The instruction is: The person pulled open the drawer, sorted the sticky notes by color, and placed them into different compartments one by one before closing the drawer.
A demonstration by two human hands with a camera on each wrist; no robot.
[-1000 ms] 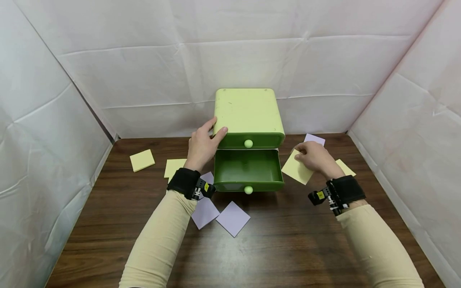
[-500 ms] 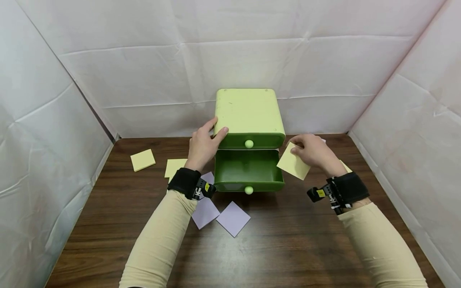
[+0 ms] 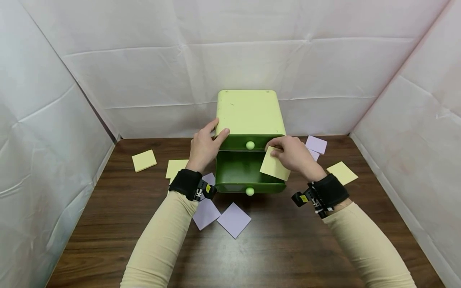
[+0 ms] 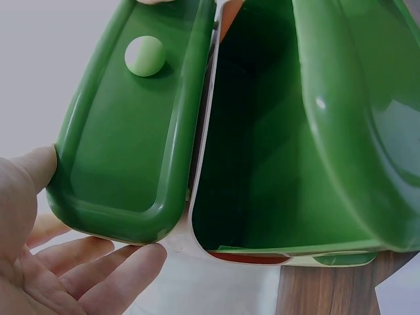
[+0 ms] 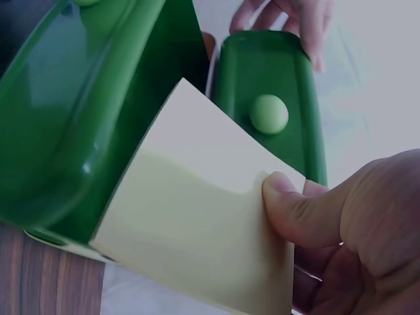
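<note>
A green two-drawer box (image 3: 247, 112) stands at the back of the table. Its upper drawer (image 4: 131, 131) is closed and the lower drawer (image 3: 237, 170) is pulled out. My left hand (image 3: 205, 146) rests against the box's left side, thumb at the top front corner, fingers straight (image 4: 98, 272). My right hand (image 3: 293, 154) pinches a yellow sticky note (image 3: 274, 167) between thumb (image 5: 295, 210) and fingers. The note (image 5: 197, 223) hangs over the right part of the open lower drawer, just below the upper drawer's pale knob (image 5: 268, 113).
Loose notes lie on the dark wood table (image 3: 288, 248): yellow ones at the left (image 3: 144, 160) (image 3: 175, 168) and right (image 3: 342, 173), purple ones in front of the box (image 3: 234, 219) (image 3: 206, 213) and at its right (image 3: 316, 144). White sheet walls close three sides.
My right hand lifted the yellow note off the table at the right and carried it left, over the open lower drawer. The left hand stayed on the box.
</note>
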